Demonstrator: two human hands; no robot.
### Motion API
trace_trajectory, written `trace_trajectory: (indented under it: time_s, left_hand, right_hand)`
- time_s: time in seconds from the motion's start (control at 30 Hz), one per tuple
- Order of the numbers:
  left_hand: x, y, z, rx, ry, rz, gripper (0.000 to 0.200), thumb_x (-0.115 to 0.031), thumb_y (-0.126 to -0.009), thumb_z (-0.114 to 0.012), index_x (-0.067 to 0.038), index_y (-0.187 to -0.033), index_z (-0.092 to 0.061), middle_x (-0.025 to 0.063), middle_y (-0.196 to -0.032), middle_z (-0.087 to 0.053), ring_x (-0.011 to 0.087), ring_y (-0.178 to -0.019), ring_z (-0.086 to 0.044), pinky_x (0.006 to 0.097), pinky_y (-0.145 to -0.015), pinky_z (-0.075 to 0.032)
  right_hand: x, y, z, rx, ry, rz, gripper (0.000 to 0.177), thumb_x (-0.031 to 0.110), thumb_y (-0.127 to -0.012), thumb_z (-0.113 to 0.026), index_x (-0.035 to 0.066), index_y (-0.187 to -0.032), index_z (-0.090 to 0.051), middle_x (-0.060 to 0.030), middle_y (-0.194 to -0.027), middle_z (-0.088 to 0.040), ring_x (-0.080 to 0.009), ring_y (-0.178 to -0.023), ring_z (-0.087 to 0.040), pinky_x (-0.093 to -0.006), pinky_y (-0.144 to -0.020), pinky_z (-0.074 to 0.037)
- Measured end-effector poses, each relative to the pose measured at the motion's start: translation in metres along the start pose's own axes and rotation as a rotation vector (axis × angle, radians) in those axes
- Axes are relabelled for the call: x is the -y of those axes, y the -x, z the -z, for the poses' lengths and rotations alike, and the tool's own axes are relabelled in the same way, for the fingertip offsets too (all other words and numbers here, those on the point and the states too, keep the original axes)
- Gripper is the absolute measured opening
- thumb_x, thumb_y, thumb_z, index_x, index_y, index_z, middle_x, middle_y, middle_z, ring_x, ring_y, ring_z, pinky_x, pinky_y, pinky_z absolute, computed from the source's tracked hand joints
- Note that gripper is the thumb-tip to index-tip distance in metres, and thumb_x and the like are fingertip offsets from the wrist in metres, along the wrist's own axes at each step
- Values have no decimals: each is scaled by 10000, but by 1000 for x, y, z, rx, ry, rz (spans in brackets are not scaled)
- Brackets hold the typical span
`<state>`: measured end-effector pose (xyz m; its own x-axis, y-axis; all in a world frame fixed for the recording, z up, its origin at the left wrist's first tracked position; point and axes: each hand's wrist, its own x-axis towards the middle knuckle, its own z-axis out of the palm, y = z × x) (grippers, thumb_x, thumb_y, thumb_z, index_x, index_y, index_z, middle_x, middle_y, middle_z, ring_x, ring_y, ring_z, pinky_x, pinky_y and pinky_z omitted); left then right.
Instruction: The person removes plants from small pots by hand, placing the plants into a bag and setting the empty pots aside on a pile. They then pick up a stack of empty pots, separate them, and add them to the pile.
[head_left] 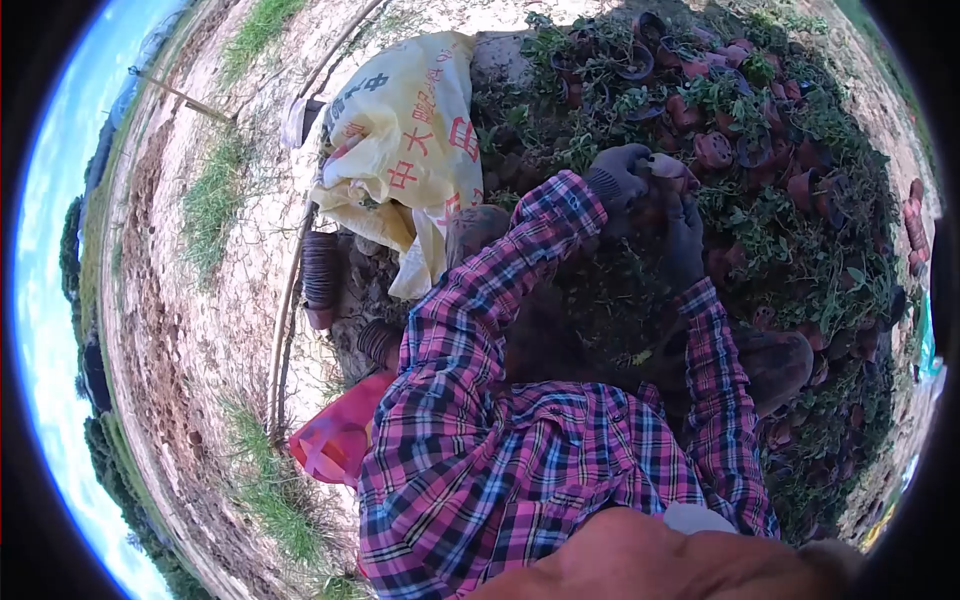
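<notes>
Both my hands wear dark gloves and meet in front of me over a heap of potted plants. A small reddish-brown plastic pot (676,176) is held up between them, with a pale patch at its near-left end. My left hand (619,174) is closed, its fingertips at the left end of the pot. From below, my right hand (685,238) grips the same pot with its fingers pointing up. Whether anything is inside the pot I cannot make out. Around the hands lie many similar pots (713,150), several tipped over, among green leafy plants (575,150).
A yellowish woven sack (400,150) with red print lies at the left. Beside it stand a stack of nested dark pots (320,272) and a red bag-like item (343,430). A long thin stick (284,330) rests on dry soil. Another pot stack (915,228) lies far right.
</notes>
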<state>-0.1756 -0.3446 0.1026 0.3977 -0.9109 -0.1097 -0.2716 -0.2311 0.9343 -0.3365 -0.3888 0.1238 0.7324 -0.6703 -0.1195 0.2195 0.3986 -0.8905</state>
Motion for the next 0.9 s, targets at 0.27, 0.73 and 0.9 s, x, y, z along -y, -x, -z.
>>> trace_trajectory:
  time_s: [0.27,0.73,0.9]
  left_hand:
    - [-69,206,192,-689,523,-75,385,43,-714,-481,36,-1096,-523,139,-918,-629,185,-760,-612,281,-655,-493]
    - [173,133,225,-566,-253,825,410,-211,-791,-574,-1,-1137,-510,165,-1064,-582,255,-981,-555,370,-864,-418]
    - [211,99,257,-586,-436,784,390,-203,-790,-584,-1,-1118,-526,151,-1039,-593,233,-946,-564,347,-839,-426]
  right_hand:
    - [22,-53,-95,534,339,-139,473,329,-833,-583,-4,-1151,-473,-88,-994,-563,-167,-957,-529,-298,-818,-432]
    - [-43,-67,-250,759,1462,270,298,337,-810,-503,59,-883,-582,-148,-779,-604,-326,-769,-593,-419,-663,-459]
    - [-38,-69,-232,732,1353,289,272,337,-823,-496,74,-860,-551,-139,-746,-589,-328,-731,-584,-422,-635,-458]
